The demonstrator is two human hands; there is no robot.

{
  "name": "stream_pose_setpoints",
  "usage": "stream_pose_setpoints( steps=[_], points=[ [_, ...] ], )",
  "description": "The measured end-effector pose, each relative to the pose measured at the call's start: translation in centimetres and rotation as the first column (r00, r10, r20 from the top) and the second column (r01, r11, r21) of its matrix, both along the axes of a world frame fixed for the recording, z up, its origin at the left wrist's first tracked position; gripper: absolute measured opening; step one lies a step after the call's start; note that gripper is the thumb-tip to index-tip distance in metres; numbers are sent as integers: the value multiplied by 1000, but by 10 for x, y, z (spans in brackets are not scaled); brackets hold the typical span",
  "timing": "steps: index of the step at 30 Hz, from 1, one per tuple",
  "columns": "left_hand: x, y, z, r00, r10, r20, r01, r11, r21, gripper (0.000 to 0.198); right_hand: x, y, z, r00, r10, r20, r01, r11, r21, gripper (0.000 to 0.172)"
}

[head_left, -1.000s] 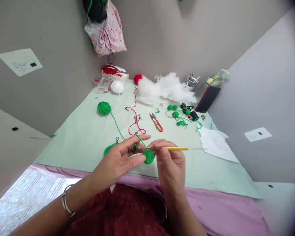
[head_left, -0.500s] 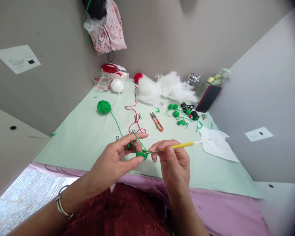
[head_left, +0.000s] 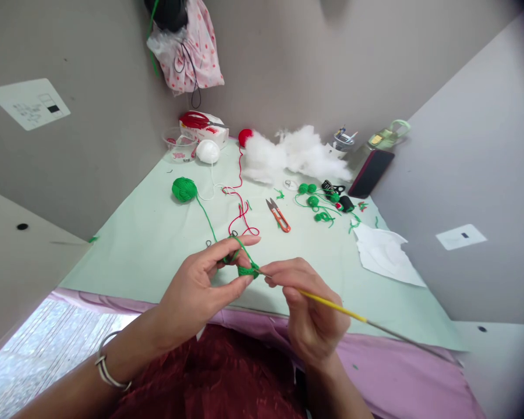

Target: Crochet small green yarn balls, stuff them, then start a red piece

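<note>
Green crochet piece (head_left: 247, 270), near centre above the mat (head_left: 157, 250): pinched by left hand (head_left: 203, 285), strand over forefinger from green yarn ball (head_left: 184, 190), far left. Right hand (head_left: 310, 311) pinches yellow crochet hook (head_left: 332, 305), tip at the piece. Advised: even strand tension, small hook turns.

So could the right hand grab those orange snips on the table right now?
Probably yes, though its grip is full: the right hand holds the yellow crochet hook. The orange snips lie just beyond it on the green mat, with only bare mat between.
</note>
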State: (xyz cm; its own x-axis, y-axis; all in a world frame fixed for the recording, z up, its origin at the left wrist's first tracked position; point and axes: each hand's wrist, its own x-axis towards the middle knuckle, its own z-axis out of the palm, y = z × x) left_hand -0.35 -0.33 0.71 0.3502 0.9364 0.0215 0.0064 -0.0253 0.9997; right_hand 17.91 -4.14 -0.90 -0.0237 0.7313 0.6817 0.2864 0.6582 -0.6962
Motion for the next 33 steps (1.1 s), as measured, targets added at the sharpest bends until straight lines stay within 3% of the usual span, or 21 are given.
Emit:
stream_pose_setpoints(
  steps=[4,16,22,28,33],
  points=[
    [1,-1,0,998,46,-38,-43,998,54,45,1,1,-2,999,34,34,-36,997,71,29],
    [0,0,-1,986,107,-127,-79,976,204,39,4,4,-4,996,76,40,-77,997,24,29],
    [1,1,-3,970,128,-206,-67,957,281,22,6,5,-4,984,90,157,-92,996,6,31],
    [9,-1,-2,997,74,32,-74,997,1,43,-2,5,-21,980,-83,183,46,980,196,40],
    [11,-3,0,970,77,229,-41,986,-160,44,-3,5,-28,936,-243,253,171,946,276,47]
  ],
)
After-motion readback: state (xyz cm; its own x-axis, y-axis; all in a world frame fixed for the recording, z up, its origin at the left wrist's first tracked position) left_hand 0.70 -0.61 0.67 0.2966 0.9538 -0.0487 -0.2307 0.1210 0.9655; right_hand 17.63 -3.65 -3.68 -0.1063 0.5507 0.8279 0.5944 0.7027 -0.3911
